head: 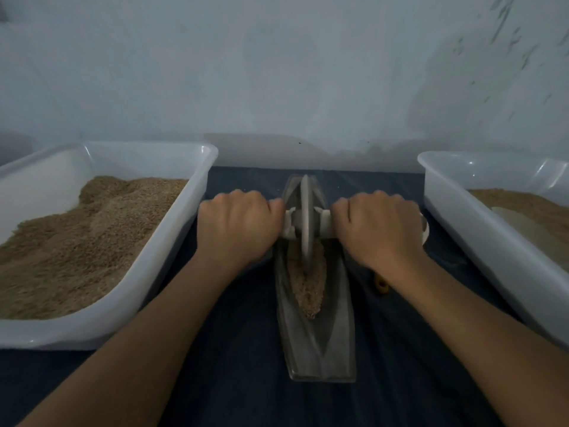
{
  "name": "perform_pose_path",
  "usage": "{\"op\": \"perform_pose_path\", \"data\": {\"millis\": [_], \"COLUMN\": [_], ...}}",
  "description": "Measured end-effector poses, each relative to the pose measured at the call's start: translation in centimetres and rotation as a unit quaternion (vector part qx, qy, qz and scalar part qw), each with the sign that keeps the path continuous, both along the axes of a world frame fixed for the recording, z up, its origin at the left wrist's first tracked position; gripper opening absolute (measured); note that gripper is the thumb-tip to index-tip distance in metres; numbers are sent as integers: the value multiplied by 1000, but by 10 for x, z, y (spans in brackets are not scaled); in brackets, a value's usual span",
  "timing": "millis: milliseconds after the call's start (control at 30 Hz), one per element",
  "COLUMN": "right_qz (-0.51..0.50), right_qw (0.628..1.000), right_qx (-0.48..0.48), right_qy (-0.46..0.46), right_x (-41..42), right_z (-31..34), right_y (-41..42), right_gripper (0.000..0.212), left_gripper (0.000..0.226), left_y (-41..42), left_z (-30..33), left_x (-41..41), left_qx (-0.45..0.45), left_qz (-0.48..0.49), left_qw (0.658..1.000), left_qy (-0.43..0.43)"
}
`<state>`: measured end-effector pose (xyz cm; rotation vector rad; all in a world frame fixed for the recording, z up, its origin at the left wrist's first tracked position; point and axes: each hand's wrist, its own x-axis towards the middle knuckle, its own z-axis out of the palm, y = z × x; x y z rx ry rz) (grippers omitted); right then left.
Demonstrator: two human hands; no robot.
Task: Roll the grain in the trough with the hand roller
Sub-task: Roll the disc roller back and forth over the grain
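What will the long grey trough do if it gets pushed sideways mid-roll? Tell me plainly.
The long grey boat-shaped trough is narrow, so a sideways shove could probably rock or tip it. It looks thick and stiff, likely heavy for its size, so it should resist sliding on the dark blue cloth. The loose brown grain lies piled in its groove and may spill if it tilts.

We see a white tub (172,229) of grain at left, another tub (462,217) at right, both on our dark worktop (234,349).

Both forearms reach forward, the left hand (237,224) and right hand (380,226) fisted knuckles-up, level and apart.
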<state>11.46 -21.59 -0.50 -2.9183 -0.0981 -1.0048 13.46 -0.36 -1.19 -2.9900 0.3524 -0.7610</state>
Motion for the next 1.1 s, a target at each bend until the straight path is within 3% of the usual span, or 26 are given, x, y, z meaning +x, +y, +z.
{"op": "perform_pose_path", "data": {"millis": [133, 233, 300, 367, 433, 533, 667, 767, 833, 933, 1000, 1100], "right_qz": [-15, 12, 11, -9, -17, -25, 9, 9, -6, 0, 7, 13], "right_qw": [996, 990, 992, 996, 997, 998, 996, 997, 998, 996, 993, 987], "right_qx": [-9, -67, -68, -63, -72, -57, -79, -66, -59, -69, -47, -37], "right_qy": [92, 122, 103, 63, 33, 23, -28, -34, -13, 59, 110, 156], "right_x": [53, 67, 58, 36, 5, -39, -58, -50, -32, 16, 46, 66], "right_z": [20, 30, 30, 24, 11, -3, -6, -5, -1, 10, 22, 34], "right_y": [-2, 2, 4, 7, 9, 6, 5, 4, 2, -1, -2, 0], "right_gripper": [57, 50, 52, 59, 59, 54, 45, 48, 53, 57, 59, 58], "left_gripper": [43, 43, 40, 25, 13, 20, 33, 33, 21, 41, 42, 43], "left_y": [-6, -6, -4, -2, 2, 8, 10, 8, 3, -2, -6, -8], "left_z": [13, 13, 11, 3, -3, -7, -4, -6, -3, 7, 12, 13], "left_x": [64, 71, 56, 33, 4, -29, -47, -33, -12, 35, 57, 65], "left_qx": [-118, -143, -133, -13, 76, 45, -31, 43, 23, -52, -126, -164], "left_qz": [74, 86, 81, 28, -36, -88, -76, -89, -74, 21, 68, 89], "left_qw": [980, 971, 977, 999, 996, 994, 994, 992, 996, 997, 980, 968], "left_qy": [139, 171, 143, 36, -33, -47, -76, -75, -34, 54, 139, 168]}}
